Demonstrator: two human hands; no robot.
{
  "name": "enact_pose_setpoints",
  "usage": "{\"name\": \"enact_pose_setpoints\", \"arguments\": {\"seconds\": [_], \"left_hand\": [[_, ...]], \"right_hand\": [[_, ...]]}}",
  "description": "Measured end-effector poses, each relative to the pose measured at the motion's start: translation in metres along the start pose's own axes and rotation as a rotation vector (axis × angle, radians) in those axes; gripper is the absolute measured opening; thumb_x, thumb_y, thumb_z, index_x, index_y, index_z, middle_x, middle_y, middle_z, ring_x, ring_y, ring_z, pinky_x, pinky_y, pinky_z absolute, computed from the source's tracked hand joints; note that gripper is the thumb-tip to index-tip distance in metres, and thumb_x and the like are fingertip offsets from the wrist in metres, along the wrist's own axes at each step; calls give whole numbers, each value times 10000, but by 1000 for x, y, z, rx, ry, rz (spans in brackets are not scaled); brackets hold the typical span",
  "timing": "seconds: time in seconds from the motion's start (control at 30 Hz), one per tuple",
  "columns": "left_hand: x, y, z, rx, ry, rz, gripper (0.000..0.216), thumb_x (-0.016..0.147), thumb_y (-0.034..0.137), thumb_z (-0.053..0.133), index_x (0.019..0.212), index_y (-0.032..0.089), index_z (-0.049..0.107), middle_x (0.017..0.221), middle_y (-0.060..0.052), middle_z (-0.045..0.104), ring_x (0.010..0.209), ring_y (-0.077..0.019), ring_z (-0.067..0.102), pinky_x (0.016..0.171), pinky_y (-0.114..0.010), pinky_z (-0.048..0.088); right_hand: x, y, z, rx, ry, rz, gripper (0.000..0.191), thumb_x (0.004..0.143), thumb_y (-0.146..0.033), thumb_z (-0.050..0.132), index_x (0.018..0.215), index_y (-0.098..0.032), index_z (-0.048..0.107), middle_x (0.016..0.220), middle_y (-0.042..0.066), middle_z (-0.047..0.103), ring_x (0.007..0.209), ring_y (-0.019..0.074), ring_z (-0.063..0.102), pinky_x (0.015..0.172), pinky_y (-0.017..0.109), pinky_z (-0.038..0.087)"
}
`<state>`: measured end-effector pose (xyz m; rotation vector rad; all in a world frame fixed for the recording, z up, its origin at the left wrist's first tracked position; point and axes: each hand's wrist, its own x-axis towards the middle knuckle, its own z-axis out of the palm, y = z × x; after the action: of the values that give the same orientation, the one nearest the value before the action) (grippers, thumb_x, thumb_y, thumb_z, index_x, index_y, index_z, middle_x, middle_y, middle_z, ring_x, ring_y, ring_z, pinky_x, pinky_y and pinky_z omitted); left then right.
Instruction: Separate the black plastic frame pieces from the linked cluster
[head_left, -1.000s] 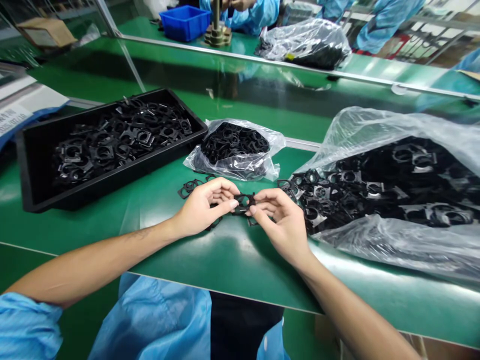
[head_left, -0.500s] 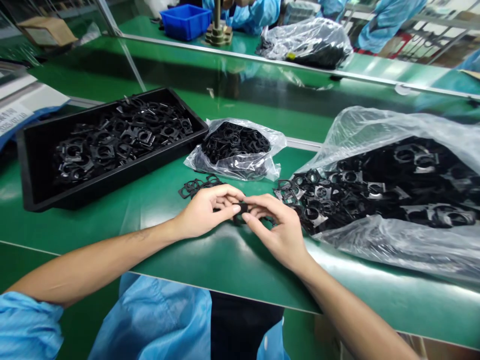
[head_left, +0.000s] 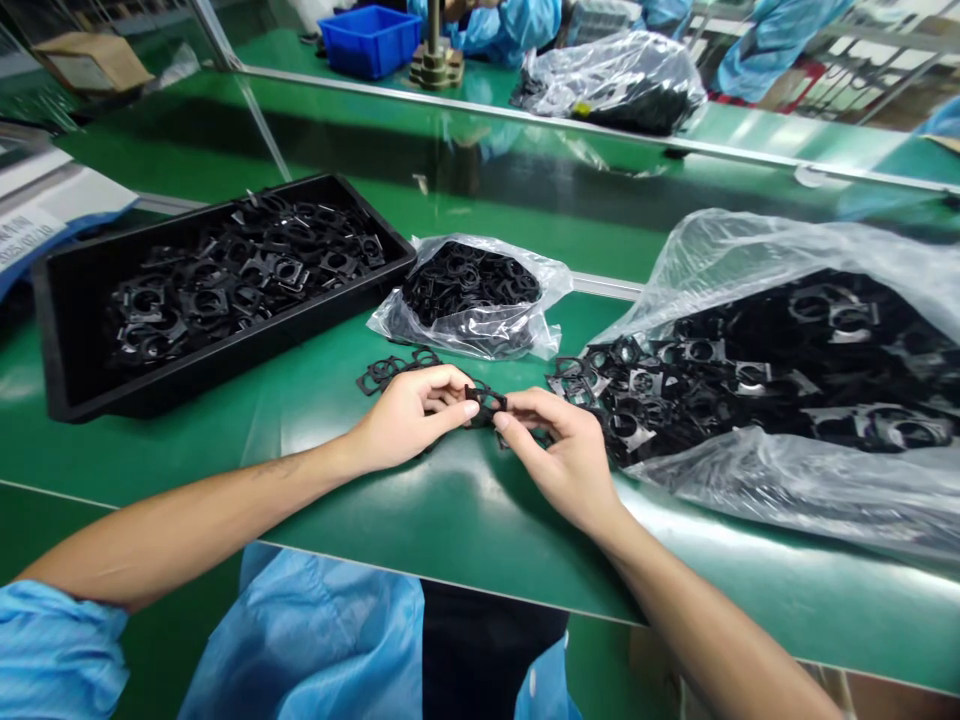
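Note:
My left hand (head_left: 409, 417) and my right hand (head_left: 559, 450) meet over the green table (head_left: 465, 520), both pinching one small black plastic frame part (head_left: 485, 403) between thumb and fingers. A few loose black parts (head_left: 386, 370) lie just behind my left hand. The spilled edge of a large clear bag of black parts (head_left: 780, 380) lies right beside my right hand.
A black tray (head_left: 67, 300) with several black parts stands at the left. A small clear bag of ring parts (head_left: 472, 295) lies behind my hands. Across a rail, other people in blue coats work by a blue bin (head_left: 367, 40) and another bag (head_left: 611, 85).
The two hands stayed together on the part, shifting slightly; the black part now shows more plainly between the fingertips than half a second ago.

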<state>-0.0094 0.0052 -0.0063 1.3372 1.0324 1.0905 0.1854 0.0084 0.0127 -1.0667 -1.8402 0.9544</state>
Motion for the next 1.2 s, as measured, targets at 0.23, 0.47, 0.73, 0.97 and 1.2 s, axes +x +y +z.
{"name": "enact_pose_setpoints", "arguments": {"seconds": [0.23, 0.47, 0.73, 0.97, 1.2], "left_hand": [[-1, 2, 1, 51, -8, 9, 137, 823, 272, 717, 807, 152, 653, 739, -8, 664, 685, -131, 642, 650, -237, 550], [1, 3, -3, -95, -115, -99, 255, 803, 328, 770, 739, 141, 608, 682, -21, 681, 654, -151, 693, 652, -255, 570], [2, 9, -8, -207, -234, -151, 216, 801, 291, 790, 840, 99, 697, 696, -43, 735, 650, -128, 702, 665, -212, 569], [2, 10, -10, -211, -331, -160, 192, 817, 287, 780, 831, 101, 735, 752, -60, 757, 680, -148, 722, 692, -233, 583], [3, 8, -8, -180, -269, -207, 239, 788, 325, 805, 840, 104, 732, 738, -63, 756, 677, -143, 706, 682, -234, 572]], "right_hand": [[2, -1, 1, 127, -30, 70, 111, 893, -244, 667, 807, -194, 715, 817, 30, 739, 721, 163, 695, 720, 282, 578], [8, -5, -2, 423, -116, 339, 387, 736, -534, 816, 694, -175, 678, 637, 15, 687, 576, 141, 641, 609, 273, 564], [9, -10, -5, 559, -153, 428, 363, 698, -490, 857, 658, -171, 689, 615, 1, 671, 583, 117, 613, 634, 248, 529], [7, -12, -7, 585, -166, 440, 331, 678, -453, 874, 686, -174, 695, 656, 3, 674, 616, 130, 617, 660, 275, 530], [9, -10, -8, 595, -188, 461, 331, 701, -451, 851, 654, -173, 678, 628, 0, 657, 604, 124, 593, 682, 282, 521]]}}
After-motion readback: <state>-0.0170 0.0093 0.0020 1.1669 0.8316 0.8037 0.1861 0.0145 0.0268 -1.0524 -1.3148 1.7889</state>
